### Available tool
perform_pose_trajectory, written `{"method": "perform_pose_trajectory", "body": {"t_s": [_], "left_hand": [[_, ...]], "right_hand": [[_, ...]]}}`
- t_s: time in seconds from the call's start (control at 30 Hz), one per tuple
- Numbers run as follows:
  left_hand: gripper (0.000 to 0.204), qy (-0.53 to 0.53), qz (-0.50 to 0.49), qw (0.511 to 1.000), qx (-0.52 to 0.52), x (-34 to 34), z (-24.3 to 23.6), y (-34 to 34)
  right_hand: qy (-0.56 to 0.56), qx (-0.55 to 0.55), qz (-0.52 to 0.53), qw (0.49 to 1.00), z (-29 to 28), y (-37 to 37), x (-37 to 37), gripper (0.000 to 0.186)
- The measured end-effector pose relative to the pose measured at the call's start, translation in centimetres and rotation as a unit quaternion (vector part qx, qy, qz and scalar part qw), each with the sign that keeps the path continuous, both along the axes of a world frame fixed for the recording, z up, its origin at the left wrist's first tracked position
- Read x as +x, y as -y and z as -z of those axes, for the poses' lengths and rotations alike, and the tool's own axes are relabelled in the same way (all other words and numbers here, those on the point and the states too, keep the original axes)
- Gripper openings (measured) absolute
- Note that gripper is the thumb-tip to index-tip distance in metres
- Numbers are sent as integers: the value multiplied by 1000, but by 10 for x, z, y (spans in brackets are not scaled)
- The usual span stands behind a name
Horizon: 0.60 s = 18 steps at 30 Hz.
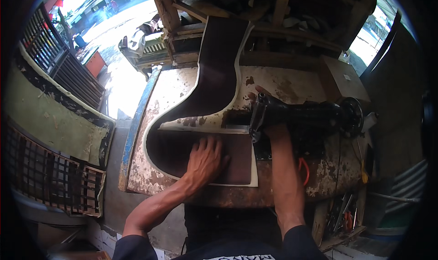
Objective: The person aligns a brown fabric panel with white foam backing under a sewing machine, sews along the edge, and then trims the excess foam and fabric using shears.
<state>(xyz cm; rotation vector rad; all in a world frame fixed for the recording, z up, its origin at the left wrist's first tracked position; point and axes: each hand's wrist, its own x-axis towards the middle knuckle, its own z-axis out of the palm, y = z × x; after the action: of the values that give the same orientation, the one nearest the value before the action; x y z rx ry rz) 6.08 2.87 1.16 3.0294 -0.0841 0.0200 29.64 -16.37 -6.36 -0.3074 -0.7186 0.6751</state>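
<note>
Blotched and worn, the worktop (175,82) carries a long, curving dark-brown panel (219,77) with pale edging, on which the left hand (205,159) rests with its grip open, while the right hand (263,90) passes behind the black sewing machine (305,114), its grip too hidden to tell.

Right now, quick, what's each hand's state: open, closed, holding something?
Left hand: open, laid on the dark brown, pale-edged sheet.
Right hand: mostly hidden by the black metal sewing machine; grip cannot be told.
</note>
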Motion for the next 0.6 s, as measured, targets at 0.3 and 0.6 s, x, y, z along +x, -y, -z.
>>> {"method": "perform_pose_trajectory", "body": {"t_s": [0.3, 0.6], "left_hand": [[70, -10, 192, 981, -36, 18, 28, 24], [70, -9, 181, 981, -63, 22, 29, 27]], "right_hand": [[9, -87, 173, 981, -16, -3, -24, 55], [323, -443, 444, 709, 18, 4, -21, 49]]}}
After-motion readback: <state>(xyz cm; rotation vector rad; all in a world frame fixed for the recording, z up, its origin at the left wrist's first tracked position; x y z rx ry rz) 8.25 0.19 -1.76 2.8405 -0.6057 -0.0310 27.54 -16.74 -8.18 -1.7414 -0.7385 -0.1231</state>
